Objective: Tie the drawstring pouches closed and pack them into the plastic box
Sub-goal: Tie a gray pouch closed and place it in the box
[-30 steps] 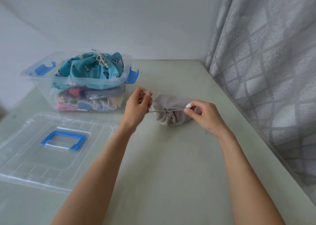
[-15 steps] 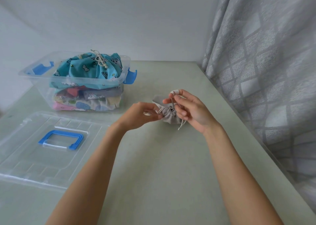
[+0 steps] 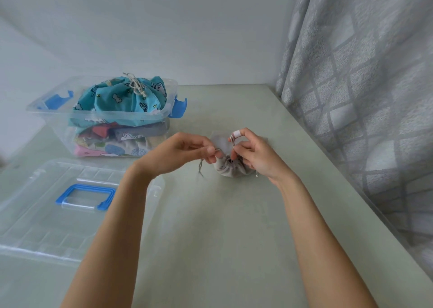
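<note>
**Grey drawstring pouch, in hand, beside packed box**

Grey pouch (image 3: pixel 230 167): small cloth bag lying on the pale green surface (image 3: pixel 225 232), mouth gathered shut and facing the viewer. Lies to the right of the plastic box, apart from it.

Drawstring (image 3: pixel 201 169): grey cord; one loose end hangs from the left hand onto the surface on the box side of the pouch. Another part is wound round the raised forefinger of the right hand.

Left hand (image 3: pixel 181 151): fingers curled, thumb and forefinger pinching the cord at the pouch's mouth.

Right hand (image 3: pixel 254 154): fingers curled over the pouch's gathered mouth, cord held at the forefinger, which wears a white band near its tip.

Plastic box (image 3: pixel 103 117): clear, open, blue latches at both ends, standing at the back left of the surface. Filled with patterned cloth pouches in layers.

Turquoise pouch (image 3: pixel 121 99): topmost in the box, rising above its rim, printed with cartoon figures, closed with a knotted white cord.

Lid (image 3: pixel 46 214): clear, blue handle, lying flat on the surface in front of the box.

Curtain (image 3: pixel 365 92): grey, lattice pattern, hanging along the edge of the surface farthest from the box.
</note>
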